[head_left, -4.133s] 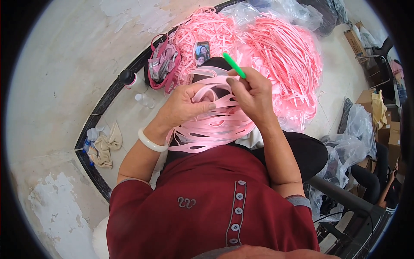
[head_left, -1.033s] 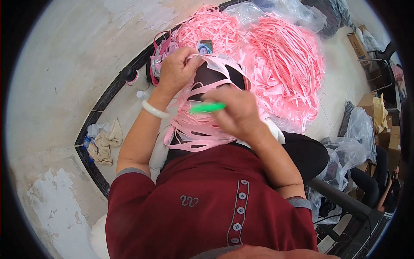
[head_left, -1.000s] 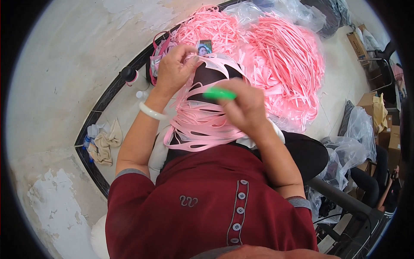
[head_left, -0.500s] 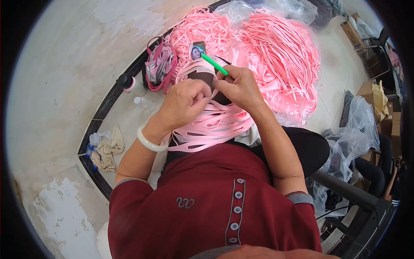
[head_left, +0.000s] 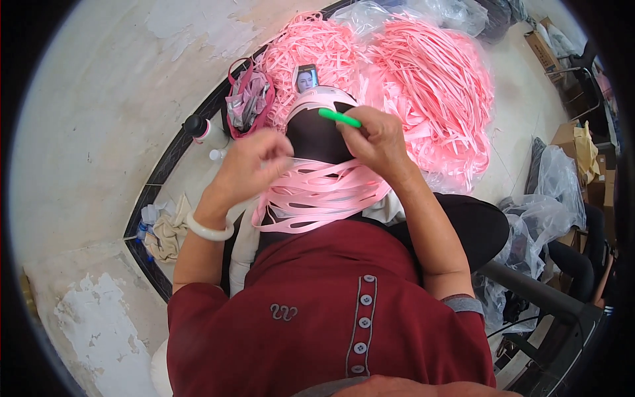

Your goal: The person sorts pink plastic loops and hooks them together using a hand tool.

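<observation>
My right hand (head_left: 376, 140) is closed round a slim bright green tool (head_left: 339, 118); its working end is too small to make out. My left hand (head_left: 253, 164) hovers to the left of it, fingers curled and smeared by motion; whether they pinch anything does not show. Between and below the hands, flat pink straps (head_left: 317, 192) with long gaps between them lie in rows across my lap. Beyond them is a dark rounded surface (head_left: 319, 135), with more pink straps (head_left: 316, 99) over its far end. A phone (head_left: 306, 79) with a lit screen leans just behind.
Two big heaps of pink straps, one tangled (head_left: 297, 43) and one combed out (head_left: 436, 73), fill the far side. To the left are a pink-trimmed bag (head_left: 250, 102), a black-capped bottle (head_left: 205, 130) and a cloth (head_left: 169, 231). Plastic bags (head_left: 539, 225) and cartons (head_left: 598, 188) stand right.
My left hand has moved left and toward me, away from my right hand. The green tool has tipped flatter and shifted slightly right and nearer. The dark surface is more uncovered.
</observation>
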{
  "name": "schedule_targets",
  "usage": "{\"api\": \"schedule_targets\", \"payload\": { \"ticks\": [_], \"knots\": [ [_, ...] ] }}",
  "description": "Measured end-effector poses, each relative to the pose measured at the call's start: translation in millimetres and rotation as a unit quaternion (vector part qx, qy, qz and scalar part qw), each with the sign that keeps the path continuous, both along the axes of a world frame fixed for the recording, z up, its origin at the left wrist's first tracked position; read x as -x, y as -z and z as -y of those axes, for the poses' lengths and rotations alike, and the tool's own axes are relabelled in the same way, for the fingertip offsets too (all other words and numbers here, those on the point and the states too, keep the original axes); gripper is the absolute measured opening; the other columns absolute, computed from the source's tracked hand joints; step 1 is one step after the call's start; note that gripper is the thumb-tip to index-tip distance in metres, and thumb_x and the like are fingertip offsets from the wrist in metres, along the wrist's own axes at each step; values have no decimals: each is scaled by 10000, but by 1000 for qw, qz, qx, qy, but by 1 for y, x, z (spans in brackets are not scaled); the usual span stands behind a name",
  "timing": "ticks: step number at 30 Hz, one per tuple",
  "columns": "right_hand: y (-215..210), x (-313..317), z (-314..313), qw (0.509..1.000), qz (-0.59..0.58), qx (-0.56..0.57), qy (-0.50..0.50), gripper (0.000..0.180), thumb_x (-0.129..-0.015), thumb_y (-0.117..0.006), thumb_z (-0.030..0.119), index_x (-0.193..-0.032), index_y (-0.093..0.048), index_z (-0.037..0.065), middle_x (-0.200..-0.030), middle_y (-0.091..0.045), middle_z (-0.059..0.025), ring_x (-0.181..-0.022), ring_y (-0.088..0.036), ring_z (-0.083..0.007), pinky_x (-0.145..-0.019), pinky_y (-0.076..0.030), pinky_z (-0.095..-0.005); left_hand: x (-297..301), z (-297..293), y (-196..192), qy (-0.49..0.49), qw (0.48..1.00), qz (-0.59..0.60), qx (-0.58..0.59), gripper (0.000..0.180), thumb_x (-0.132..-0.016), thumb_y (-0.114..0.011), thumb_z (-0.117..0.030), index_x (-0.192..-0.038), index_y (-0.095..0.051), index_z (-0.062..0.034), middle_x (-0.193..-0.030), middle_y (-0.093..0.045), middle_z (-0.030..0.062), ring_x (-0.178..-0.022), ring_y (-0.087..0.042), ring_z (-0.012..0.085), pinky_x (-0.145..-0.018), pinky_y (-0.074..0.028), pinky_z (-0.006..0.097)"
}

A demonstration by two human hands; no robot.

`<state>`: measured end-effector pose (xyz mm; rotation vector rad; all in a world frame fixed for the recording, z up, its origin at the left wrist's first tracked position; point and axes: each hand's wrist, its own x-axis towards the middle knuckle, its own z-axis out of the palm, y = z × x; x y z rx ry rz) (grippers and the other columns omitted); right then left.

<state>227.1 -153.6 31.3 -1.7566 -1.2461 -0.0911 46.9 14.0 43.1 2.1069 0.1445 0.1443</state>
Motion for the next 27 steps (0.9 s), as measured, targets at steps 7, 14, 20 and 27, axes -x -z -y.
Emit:
{"api": "schedule_targets", "payload": {
  "ticks": [7,14,20,27],
  "knots": [
    [5,13,6,996,20,7,-89,62,-757,-625,25,-801,-586,46,-664,-575,-87,-559,-578,-243,-500,-447,-333,-53,-27,28,-107,977,95,161,256,-860,-618,-144,-1090,-565,-45,-913,-576,11,-712,-536,71,-607,-452,216],
    [3,11,12,994,-33,43,-96,41,-771,-622,61,-779,-590,38,-646,-563,-97,-558,-569,-256,-506,-440,-342,-78,-47,29,-20,985,46,162,266,-867,-622,-164,-1097,-568,-41,-939,-595,4,-727,-538,63,-623,-435,187],
    [-4,0,12,976,-212,13,-48,145,-869,-569,134,-853,-627,2,-660,-565,-65,-596,-529,-153,-562,-425,-289,-81,-47,11,12,982,-27,187,214,-866,-632,-91,-1050,-544,-26,-834,-522,-30,-707,-503,36,-624,-439,178],
    [-14,-14,-13,986,-154,54,34,158,-845,-639,126,-939,-628,-1,-561,-463,37,-544,-432,-34,-485,-327,-221,-82,-26,-7,-47,995,66,-51,145,-811,-661,-149,-892,-615,-38,-677,-565,-6,-603,-520,62,-560,-427,234]
  ]
}}
